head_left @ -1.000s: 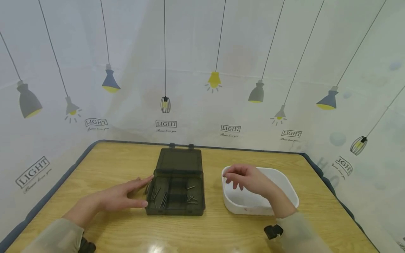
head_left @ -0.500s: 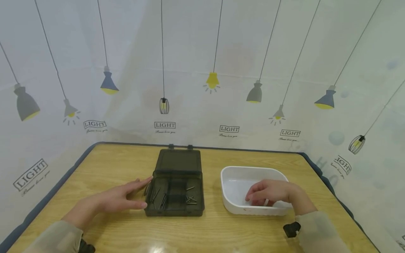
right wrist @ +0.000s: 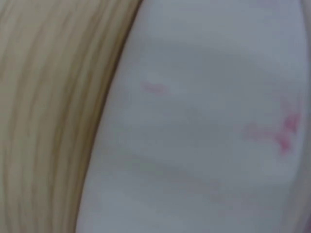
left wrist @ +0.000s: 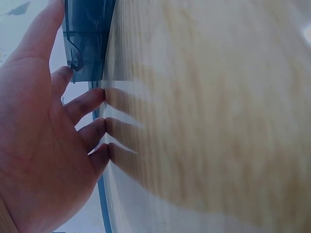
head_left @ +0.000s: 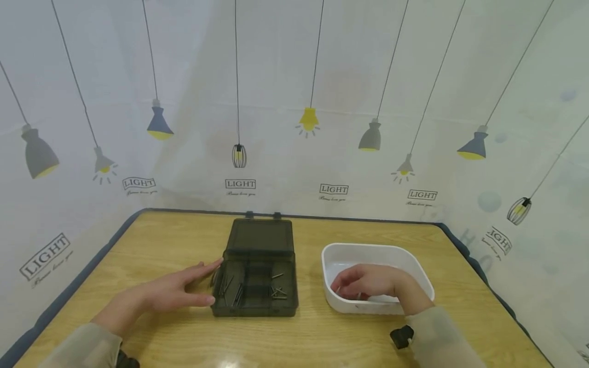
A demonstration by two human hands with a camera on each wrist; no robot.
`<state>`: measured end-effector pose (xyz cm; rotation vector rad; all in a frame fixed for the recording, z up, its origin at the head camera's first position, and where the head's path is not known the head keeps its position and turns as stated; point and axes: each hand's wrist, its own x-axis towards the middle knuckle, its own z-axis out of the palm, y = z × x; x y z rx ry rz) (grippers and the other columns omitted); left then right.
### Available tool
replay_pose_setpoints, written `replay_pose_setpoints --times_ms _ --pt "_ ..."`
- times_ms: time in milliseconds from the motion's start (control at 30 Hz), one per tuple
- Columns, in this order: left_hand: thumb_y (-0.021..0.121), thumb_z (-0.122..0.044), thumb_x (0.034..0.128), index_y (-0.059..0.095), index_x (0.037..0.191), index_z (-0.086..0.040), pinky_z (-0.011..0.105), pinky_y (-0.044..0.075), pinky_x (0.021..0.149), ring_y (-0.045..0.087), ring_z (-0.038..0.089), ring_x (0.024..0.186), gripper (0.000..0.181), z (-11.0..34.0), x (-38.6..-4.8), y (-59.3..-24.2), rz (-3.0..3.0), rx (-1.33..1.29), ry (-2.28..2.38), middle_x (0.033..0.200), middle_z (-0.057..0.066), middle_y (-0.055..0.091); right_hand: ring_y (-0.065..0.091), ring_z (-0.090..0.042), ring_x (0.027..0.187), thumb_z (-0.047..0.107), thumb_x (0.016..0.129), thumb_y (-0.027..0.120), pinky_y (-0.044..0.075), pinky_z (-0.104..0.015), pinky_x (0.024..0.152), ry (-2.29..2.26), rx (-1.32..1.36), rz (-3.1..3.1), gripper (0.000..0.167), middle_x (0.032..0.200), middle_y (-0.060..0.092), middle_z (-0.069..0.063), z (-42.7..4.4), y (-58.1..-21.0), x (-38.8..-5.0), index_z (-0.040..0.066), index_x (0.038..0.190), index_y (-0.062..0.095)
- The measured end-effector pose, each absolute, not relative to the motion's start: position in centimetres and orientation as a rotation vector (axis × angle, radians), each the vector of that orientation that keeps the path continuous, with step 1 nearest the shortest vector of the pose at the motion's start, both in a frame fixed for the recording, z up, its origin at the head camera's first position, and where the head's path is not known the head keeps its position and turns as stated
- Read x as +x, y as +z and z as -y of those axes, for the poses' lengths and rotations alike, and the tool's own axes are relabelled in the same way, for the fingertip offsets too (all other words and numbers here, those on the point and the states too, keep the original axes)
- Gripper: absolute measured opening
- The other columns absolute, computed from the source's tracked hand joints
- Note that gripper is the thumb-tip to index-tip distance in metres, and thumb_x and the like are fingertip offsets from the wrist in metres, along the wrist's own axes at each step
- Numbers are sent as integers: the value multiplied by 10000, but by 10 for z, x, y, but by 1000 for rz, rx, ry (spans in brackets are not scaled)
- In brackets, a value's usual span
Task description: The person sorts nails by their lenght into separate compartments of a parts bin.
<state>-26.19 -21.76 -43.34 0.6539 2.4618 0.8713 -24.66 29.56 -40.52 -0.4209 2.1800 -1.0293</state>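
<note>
A dark see-through plastic case (head_left: 257,301) lies with its lid (head_left: 261,236) up on the wooden table. Thin metal pins (head_left: 278,292), nails or screws by their look, lie in its left and right compartments. My left hand (head_left: 165,291) rests at the case's left side, fingers spread. In the left wrist view, the left hand (left wrist: 43,107) has its thumb and index finger by the case wall (left wrist: 87,43) and other fingertips on the tabletop. My right hand (head_left: 372,280) reaches down inside a white tub (head_left: 423,278), fingers bent; the tub wall hides the fingertips and anything between them.
The tub's outer wall (right wrist: 194,121), with pink marks, fills most of the right wrist view beside the wooden tabletop (right wrist: 43,97). A dark edge strip (head_left: 368,220) borders the table, with a lamp-printed cloth (head_left: 276,153) behind it.
My right hand has gone from above the tub's left rim down into it, first toward the right, then back left. The left hand and the case have stayed in place.
</note>
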Motion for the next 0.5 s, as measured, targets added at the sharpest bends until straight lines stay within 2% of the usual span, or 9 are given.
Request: replay_pose_setpoints --times_ms 100,333,500 --pt "735 -573 1021 230 1752 -439 843 176 1257 126 570 1669 898 217 -262 -433 -2467 649 872 1825 253 155 573 -124 807 207 1076 638 496 -241 717 -1040 -430 -2172 220 978 696 41 -293 -406 -248 104 1239 745" --pt "730 -572 1026 228 1755 -431 846 181 1254 123 576 1667 896 217 -262 -432 -2465 660 874 1824 265 143 646 -164 857 256 1059 670 542 -312 749 -1019 -359 -2228 205 1061 760 6 -303 -409 -249 174 1218 771" --pt "731 -563 1028 229 1759 -409 844 172 1259 109 570 1672 900 217 -262 -432 -2460 670 877 1826 254 153 714 -217 954 192 1066 644 617 -361 807 -1093 -365 -2248 228 1095 779 -55 -310 -407 -248 109 1250 751"
